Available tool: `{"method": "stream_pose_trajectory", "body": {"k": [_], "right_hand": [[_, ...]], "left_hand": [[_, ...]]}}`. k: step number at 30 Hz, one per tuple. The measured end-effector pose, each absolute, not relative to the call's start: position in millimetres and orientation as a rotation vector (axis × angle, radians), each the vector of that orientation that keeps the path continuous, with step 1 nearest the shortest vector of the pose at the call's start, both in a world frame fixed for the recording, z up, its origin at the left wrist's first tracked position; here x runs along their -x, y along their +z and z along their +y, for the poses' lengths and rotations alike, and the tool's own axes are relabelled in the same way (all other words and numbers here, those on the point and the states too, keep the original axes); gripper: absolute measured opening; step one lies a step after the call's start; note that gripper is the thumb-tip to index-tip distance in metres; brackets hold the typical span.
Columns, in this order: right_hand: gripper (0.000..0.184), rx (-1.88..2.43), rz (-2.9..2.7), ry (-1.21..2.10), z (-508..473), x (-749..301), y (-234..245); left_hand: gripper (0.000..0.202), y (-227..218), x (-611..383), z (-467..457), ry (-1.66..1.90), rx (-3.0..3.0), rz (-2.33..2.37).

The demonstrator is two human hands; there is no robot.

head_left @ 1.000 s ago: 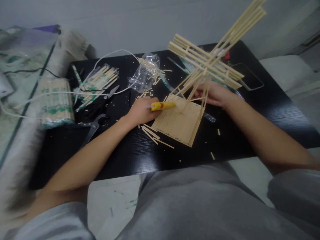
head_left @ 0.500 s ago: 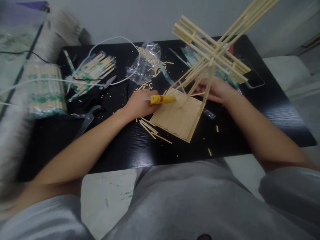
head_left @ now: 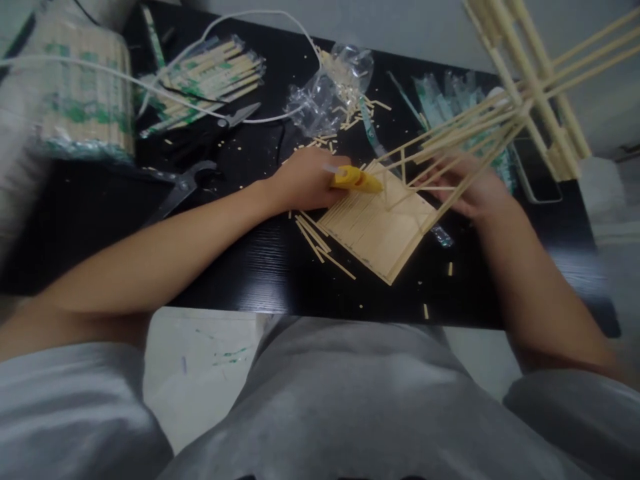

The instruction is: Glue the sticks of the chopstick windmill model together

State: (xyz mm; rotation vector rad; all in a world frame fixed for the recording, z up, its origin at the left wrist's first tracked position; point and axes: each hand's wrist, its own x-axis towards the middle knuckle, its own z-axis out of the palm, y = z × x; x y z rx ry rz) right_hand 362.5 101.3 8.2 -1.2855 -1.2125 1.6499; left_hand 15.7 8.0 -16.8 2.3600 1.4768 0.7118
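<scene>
My left hand [head_left: 305, 181] is closed around a yellow glue gun [head_left: 357, 180] whose tip lies at the near-left corner of a flat square base of wooden sticks [head_left: 383, 227] on the black table [head_left: 240, 267]. A tall frame of long sticks [head_left: 520, 100] rises from the base toward the upper right. Behind the slanting sticks, my right hand [head_left: 475, 190] rests at the far edge of the base, fingers curled on the frame's lower sticks.
Loose cut sticks [head_left: 315, 240] lie left of the base. Scissors [head_left: 220, 127], pliers [head_left: 185, 190], a white cable [head_left: 165, 87], wrapped chopstick bundles [head_left: 210, 73] and a large pack [head_left: 80, 100] fill the left. A crumpled plastic bag [head_left: 325, 93] and a phone [head_left: 540, 173] lie behind.
The view has tilted down and shifted, so the table sits higher in frame. The glue gun has moved slightly right onto the base's corner. My right hand stays at the frame.
</scene>
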Motion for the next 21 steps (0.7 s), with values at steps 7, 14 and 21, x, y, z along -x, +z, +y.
{"method": "stream_pose_trajectory", "body": {"k": [7, 14, 21], "right_hand": [[0.021, 1.294, -1.344, 1.593, 113, -377, 2], [0.012, 1.339, -1.393, 1.569, 117, -375, 0], [0.021, 1.142, -1.280, 1.772, 100, -363, 4]], "left_hand": [[0.020, -16, -28, 9, 0.669, -2.295, 1.519], [0.014, -2, -26, -1, 0.643, -2.386, 1.499], [0.015, -2, -13, -2, 0.575, -2.512, 1.487]]}}
